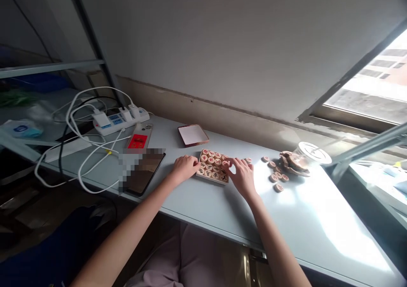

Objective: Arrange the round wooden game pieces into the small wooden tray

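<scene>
Four rows of inscribed round pieces (209, 160) sit in a shallow tray (210, 179) on the worktop (193, 200). Left hand (186, 167) at the tray's left edge; right hand (243, 174) apart from it, fingertips at the right edge; cannot tell whether either grips. Loose pieces (279, 188) lie right, near a lidded cup (310, 154).

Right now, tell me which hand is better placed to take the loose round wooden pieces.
Probably the right hand: the loose round wooden pieces lie nearer it, while the left hand is across the shallow pale box.
</scene>
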Demonstrator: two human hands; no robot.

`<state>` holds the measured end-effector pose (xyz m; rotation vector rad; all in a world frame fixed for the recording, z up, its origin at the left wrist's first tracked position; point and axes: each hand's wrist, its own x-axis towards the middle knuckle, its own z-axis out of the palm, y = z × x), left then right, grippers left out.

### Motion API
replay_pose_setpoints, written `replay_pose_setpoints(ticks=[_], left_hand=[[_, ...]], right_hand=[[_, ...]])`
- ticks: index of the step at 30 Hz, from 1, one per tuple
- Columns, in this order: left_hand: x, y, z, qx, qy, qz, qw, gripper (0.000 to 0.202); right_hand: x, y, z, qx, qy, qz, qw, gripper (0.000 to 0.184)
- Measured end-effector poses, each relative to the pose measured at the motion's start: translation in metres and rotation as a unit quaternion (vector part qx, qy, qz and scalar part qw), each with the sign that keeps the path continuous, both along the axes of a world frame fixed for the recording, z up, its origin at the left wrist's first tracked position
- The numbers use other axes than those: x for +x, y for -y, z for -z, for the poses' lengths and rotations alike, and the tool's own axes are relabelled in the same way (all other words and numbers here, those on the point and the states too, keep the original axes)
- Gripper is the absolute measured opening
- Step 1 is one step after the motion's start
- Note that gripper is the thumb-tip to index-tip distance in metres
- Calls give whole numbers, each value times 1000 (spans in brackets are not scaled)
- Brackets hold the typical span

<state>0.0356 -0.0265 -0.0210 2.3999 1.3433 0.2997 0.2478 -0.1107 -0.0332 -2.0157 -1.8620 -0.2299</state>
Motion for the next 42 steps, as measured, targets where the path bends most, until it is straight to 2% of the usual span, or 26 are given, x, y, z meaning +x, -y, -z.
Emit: replay_pose_setpoints(ticks=[3, 5, 8, 11, 13, 16, 18, 21, 23, 26, 28, 30, 32, 34, 37, 42], left_hand=[[-1, -3, 6, 3, 18, 7, 1000, 28], [0, -5, 10, 10, 26, 15, 999, 28], [2, -8, 14, 21, 30, 20, 999, 26], [4, -10, 16, 25, 31, 24, 999, 24], [7, -12, 17, 26, 29, 28, 999, 25], [15, -18, 17, 37, 27, 41, 998, 27], [24, -24, 17, 50, 29, 47, 997, 26], [34, -33, 18, 64, 37, 47, 996, 26], [38, -38, 21, 62, 50, 46, 996, 27], [38, -43, 27, 53, 73, 52, 995, 27], [37, -45, 29, 54, 82, 60, 993, 28], [36, -46, 30, 57, 82, 69, 993, 29], [36, -46, 29, 58, 83, 77, 992, 30], [36, -46, 28, 59, 84, 85, 991, 31], [35, -44, 27, 56, 77, 80, 992, 35], [35, -43, 26, 58, 65, 69, 994, 43]], right_hand=[[22, 3, -1, 14, 16, 42, 999, 33], [45, 4, 3, 28, 53, 117, 991, 37], [81, 3, 17, -30, 86, 173, 981, 45], [101, 5, 33, -96, 73, 152, 981, 42], [103, 8, 38, -82, 75, 134, 985, 42], [98, 7, 37, -22, 87, 158, 983, 46], [96, 0, 34, -13, 79, 173, 982, 53], [96, -12, 30, -59, 61, 123, 989, 49], [96, -17, 27, -63, 58, 95, 992, 43], [90, -18, 21, -13, 41, 120, 992, 41], [78, -18, 15, 16, -10, 124, 992, 44], [59, -19, 8, 22, -85, 74, 993, 45], [34, -22, 2, 2, -136, -8, 991, 40], [9, -28, -2, -18, -109, -52, 993, 30], [-18, -39, -1, -25, -52, -54, 997, 25], [-36, -45, -1, -25, -3, -58, 998, 26]])
